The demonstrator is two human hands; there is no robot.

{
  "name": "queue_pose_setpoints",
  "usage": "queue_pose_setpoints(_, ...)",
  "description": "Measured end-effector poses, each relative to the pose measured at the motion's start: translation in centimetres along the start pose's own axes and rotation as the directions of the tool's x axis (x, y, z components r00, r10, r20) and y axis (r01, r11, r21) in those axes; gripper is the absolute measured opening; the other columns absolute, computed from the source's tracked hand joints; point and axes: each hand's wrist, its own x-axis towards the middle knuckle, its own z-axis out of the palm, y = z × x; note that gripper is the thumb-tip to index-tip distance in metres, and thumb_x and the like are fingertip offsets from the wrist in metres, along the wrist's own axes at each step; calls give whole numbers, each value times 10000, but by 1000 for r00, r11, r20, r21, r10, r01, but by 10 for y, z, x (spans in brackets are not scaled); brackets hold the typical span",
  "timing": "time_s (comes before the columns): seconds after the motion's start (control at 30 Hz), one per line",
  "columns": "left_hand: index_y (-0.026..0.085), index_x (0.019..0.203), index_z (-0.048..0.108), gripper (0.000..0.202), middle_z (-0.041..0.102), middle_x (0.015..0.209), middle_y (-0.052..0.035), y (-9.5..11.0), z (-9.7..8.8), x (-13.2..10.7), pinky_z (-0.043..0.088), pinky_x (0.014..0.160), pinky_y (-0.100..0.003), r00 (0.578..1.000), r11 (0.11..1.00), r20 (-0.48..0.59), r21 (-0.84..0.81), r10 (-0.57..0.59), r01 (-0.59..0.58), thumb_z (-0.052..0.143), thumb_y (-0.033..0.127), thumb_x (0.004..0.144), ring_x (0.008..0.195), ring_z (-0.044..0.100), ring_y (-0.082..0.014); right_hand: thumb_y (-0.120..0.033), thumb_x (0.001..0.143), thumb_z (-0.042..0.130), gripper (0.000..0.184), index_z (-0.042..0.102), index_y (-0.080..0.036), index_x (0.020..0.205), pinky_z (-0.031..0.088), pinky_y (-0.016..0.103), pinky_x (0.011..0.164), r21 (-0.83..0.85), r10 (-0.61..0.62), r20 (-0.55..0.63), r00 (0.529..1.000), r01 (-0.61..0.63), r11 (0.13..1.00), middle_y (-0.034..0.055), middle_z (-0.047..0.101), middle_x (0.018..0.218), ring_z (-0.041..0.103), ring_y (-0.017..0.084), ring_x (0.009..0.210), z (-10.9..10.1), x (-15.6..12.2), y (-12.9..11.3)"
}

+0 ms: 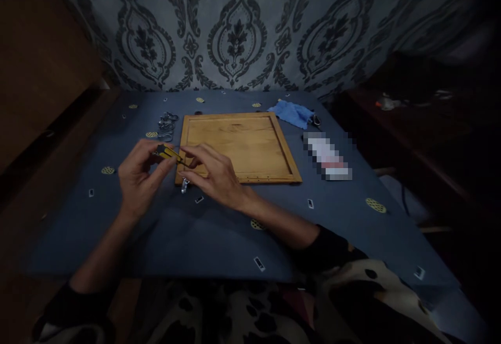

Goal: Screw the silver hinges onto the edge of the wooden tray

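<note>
My left hand (138,176) pinches a small black and yellow tool (167,152) over the near left corner of a shallow wooden tray (238,145). My right hand (214,173) meets it from the right, fingers curled and touching the tool's tip. A small silver metal piece (184,185) hangs or lies just below the hands at the tray's corner. Whether the right hand grips it I cannot make out in the dim light.
The tray lies on a dark blue patterned tablecloth (219,234). Several metal clips (166,125) lie left of the tray. A blue cloth (293,113) is at the back right, with a white packet (327,157) to the tray's right. A dark cabinet stands at right.
</note>
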Motion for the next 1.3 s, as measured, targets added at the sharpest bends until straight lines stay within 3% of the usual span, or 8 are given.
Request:
queue_pose_setpoints(0.07,247,961,784,220,700,868,1,-7,0,5,552,652,-257,997,998,-67,-52,-46,43,824,457,912,737,642,-141,-452,1051,640,453,623,-142,1381,566,411,984,-55,45,36,998,-43,998,135,725,1188,688,249,1116,0,-15,7)
queue_pose_setpoints(0.13,226,923,768,263,671,800,10,-17,2,7,518,591,-234,990,994,-118,-90,-75,65,840,476,891,659,601,-119,-474,1056,620,451,653,-147,1365,536,480,1074,-132,53,163,985,-31,991,173,714,1326,653,284,1261,0,-32,15)
queue_pose_setpoints(0.23,212,918,749,299,662,778,14,-32,5,4,506,559,-214,982,986,-148,-139,-114,93,852,490,875,633,587,-107,-482,1061,605,526,620,-133,1455,423,535,1230,-189,26,371,928,48,981,190,591,1563,500,295,1502,-1,-52,24)
queue_pose_setpoints(0.37,212,923,734,319,659,786,21,-45,7,-6,505,535,-210,976,983,-161,-130,-150,129,842,508,877,607,582,-96,-472,1088,554,568,552,-132,1544,316,552,1307,-243,51,487,872,79,967,173,507,1650,386,277,1600,-3,-60,26)
queue_pose_setpoints(0.6,213,894,728,356,685,812,4,-44,5,-8,516,522,-221,965,978,-177,-112,-195,177,861,539,841,595,593,-102,-428,1093,561,533,535,-195,1572,237,575,1336,-287,72,562,824,112,951,131,486,1667,358,264,1616,0,-55,22)
queue_pose_setpoints(0.8,231,911,738,302,665,807,11,-42,3,-8,504,526,-238,975,982,-144,-106,-168,154,847,510,875,600,585,-104,-426,1075,594,554,518,-220,1584,289,588,1317,-379,99,573,813,156,912,123,478,1675,371,284,1608,6,-56,21)
queue_pose_setpoints(1.0,240,899,723,280,679,859,2,-45,-2,-8,499,510,-252,977,992,-179,-69,-119,108,811,505,903,612,580,-111,-452,1108,513,538,494,-217,1592,282,634,1305,-395,98,590,801,181,901,120,462,1686,380,296,1602,8,-56,21)
queue_pose_setpoints(1.3,234,915,720,286,669,804,8,-46,-7,-8,514,518,-257,975,989,-170,-82,-139,127,812,505,900,607,591,-119,-404,1131,465,507,506,-169,1579,303,606,1308,-392,89,605,791,198,898,116,479,1671,440,286,1568,8,-53,19)
